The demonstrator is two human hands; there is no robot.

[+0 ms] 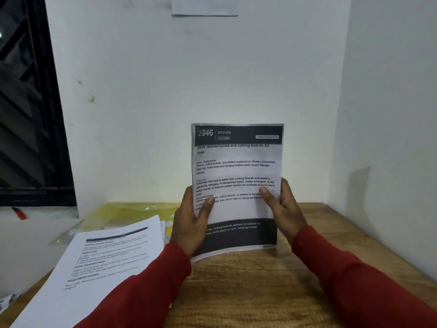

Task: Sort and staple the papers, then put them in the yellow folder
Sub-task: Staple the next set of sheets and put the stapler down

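I hold a printed sheet headed "KITCHEN" (236, 166) upright above the wooden table (248, 287). My left hand (189, 223) grips its lower left edge, thumb on the front. My right hand (281, 207) grips the right edge, thumb across the text. Whether more than one sheet is in this grip cannot be told. A stack of printed papers (104, 261) lies at the left of the table. Behind it lies the yellow folder (127, 214), partly covered by the stack. No stapler is in view.
White walls close in behind and to the right of the table. A dark window (26, 102) is at the left, with a red-tipped object (20, 213) on the sill. More paper peeks in at the bottom left corner (7, 301).
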